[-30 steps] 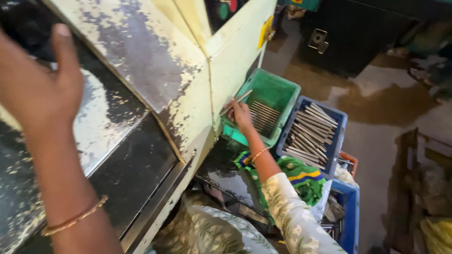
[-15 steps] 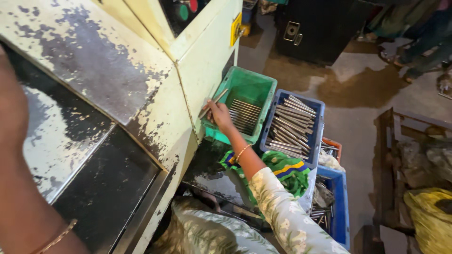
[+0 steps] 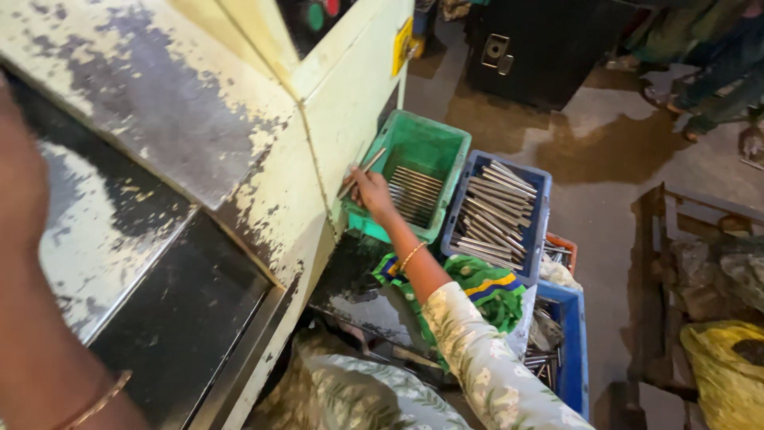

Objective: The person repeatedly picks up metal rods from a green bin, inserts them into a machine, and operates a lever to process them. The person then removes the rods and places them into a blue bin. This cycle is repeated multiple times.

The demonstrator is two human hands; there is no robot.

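One thin metal rod [image 3: 364, 170] is pinched in the fingers of the right hand [image 3: 371, 193], held slanted at the near-left corner of a green crate [image 3: 442, 149] and close against the side of a pale yellow machine [image 3: 350, 87]. More rods lie side by side in the green crate; a blue crate [image 3: 538, 177] just to its right holds a larger heap. A green and yellow cloth [image 3: 484, 288] lies under the sleeved forearm. The machine's paint is badly flaked, baring dark metal. The left hand [image 3: 20, 191] rises blurred at the frame's left edge; whether its fingers are open or closed cannot be told. The concrete floor [image 3: 613, 159] shows wet stains.
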